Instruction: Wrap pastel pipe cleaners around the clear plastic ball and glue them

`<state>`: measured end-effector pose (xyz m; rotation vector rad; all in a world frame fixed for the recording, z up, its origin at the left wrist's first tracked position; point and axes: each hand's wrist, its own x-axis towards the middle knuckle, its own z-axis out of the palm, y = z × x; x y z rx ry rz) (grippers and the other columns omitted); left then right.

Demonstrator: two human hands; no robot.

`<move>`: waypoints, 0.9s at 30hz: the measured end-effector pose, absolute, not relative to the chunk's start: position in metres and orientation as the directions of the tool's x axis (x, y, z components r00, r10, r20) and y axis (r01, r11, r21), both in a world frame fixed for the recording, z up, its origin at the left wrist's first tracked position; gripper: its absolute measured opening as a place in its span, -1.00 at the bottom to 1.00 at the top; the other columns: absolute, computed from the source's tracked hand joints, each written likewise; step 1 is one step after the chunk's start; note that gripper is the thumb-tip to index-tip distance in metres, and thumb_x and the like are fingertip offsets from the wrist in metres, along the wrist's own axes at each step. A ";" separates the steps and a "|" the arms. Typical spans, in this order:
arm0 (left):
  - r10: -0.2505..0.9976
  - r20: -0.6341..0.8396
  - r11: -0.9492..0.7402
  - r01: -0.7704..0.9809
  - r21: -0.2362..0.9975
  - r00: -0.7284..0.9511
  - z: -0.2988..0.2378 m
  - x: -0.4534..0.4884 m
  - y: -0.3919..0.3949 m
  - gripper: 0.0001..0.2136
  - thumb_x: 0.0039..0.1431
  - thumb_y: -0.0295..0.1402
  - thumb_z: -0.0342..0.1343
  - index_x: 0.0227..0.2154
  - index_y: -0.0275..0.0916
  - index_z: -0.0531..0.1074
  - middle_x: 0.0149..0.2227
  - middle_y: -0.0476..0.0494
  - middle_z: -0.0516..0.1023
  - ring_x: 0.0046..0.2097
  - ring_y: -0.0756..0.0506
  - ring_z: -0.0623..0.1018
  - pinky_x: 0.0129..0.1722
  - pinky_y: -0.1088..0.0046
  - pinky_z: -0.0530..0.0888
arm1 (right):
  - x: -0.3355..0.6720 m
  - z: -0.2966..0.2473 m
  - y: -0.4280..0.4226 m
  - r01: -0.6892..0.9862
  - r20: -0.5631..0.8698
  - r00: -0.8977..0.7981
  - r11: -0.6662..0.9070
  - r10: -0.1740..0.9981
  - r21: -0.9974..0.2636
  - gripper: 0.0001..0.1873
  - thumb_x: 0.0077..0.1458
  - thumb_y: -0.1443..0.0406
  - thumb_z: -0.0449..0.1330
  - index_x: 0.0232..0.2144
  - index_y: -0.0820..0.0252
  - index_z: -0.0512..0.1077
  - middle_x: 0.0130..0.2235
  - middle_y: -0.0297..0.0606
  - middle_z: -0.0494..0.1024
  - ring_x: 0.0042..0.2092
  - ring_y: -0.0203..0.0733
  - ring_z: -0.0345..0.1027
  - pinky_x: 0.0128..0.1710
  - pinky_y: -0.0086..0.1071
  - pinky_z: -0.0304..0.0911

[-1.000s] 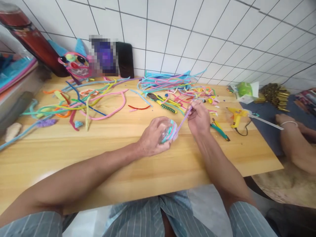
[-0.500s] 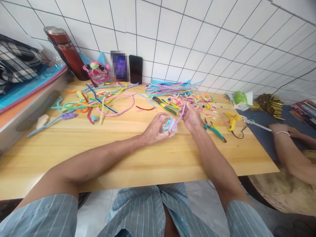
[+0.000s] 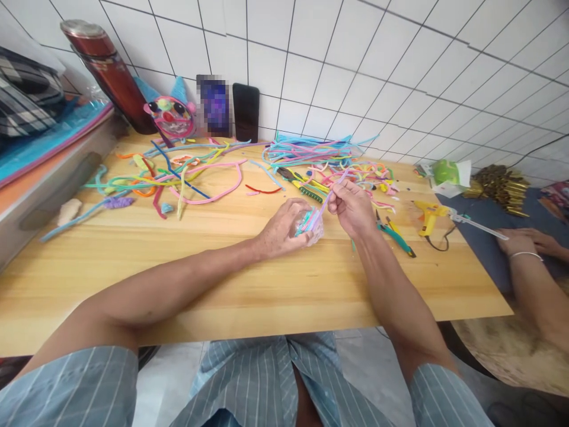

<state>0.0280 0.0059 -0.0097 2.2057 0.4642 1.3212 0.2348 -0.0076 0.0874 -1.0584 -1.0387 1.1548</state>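
My left hand (image 3: 284, 230) is wrapped round a small clear plastic piece (image 3: 316, 236), with pink, teal and purple strips on its side. It is held just above the wooden table (image 3: 213, 290). A purple pipe cleaner (image 3: 328, 200) runs up from this piece, and the fingers of my right hand (image 3: 352, 209) pinch it. Its free end sticks out above those fingers. Just behind my hands lie a green-and-black tool (image 3: 311, 194) and a heap of pipe cleaners (image 3: 306, 151). Pliers with teal handles (image 3: 400, 240) rest to the right of my right wrist.
Loose coloured pipe cleaners (image 3: 195, 190) spread over the left. A decorated face with blue ears (image 3: 171, 115), a phone (image 3: 246, 111) and a red flask (image 3: 109, 77) stand by the tiled wall. At right are a yellow glue gun (image 3: 429, 218) and another person's hand (image 3: 518, 243).
My right hand has shifted slightly right with the purple pipe cleaner, which still reaches to the clear piece. My left hand keeps its hold. The view has tilted a little.
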 end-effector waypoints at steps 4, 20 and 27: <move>0.537 0.707 -0.801 0.015 0.598 0.461 -0.009 0.027 0.005 -0.50 0.31 -0.27 0.25 0.27 -0.12 0.32 0.19 -0.30 0.49 0.24 -0.28 0.55 0.28 -0.01 0.54 | 0.236 0.088 -0.008 -0.200 0.041 0.125 0.066 0.991 -0.978 -0.56 -0.07 0.08 0.60 -0.45 0.11 0.44 -0.53 -0.50 0.48 -0.56 -0.44 0.27 -0.59 -0.53 0.17; 0.534 0.677 -0.803 0.054 0.593 0.506 -0.005 0.026 0.004 -0.52 0.39 -0.17 0.20 0.28 -0.13 0.30 0.23 -0.33 0.48 0.28 -0.27 0.52 0.32 -0.01 0.53 | 0.235 0.080 -0.004 -0.236 0.008 0.206 0.057 0.979 -0.970 -0.58 -0.03 0.11 0.54 -0.49 0.08 0.37 -0.55 -0.50 0.43 -0.59 -0.41 0.20 -0.63 -0.50 0.12; 0.507 0.714 -0.815 -0.001 0.579 0.483 -0.007 0.027 0.005 -0.51 0.38 -0.21 0.20 0.30 -0.11 0.29 0.21 -0.31 0.48 0.25 -0.28 0.53 0.28 0.03 0.55 | 0.234 0.082 -0.022 -0.069 -0.054 -0.023 -0.056 0.998 -0.996 -0.48 -0.14 -0.08 0.66 -0.43 0.16 0.60 -0.58 -0.44 0.42 -0.56 -0.41 0.18 -0.59 -0.47 0.06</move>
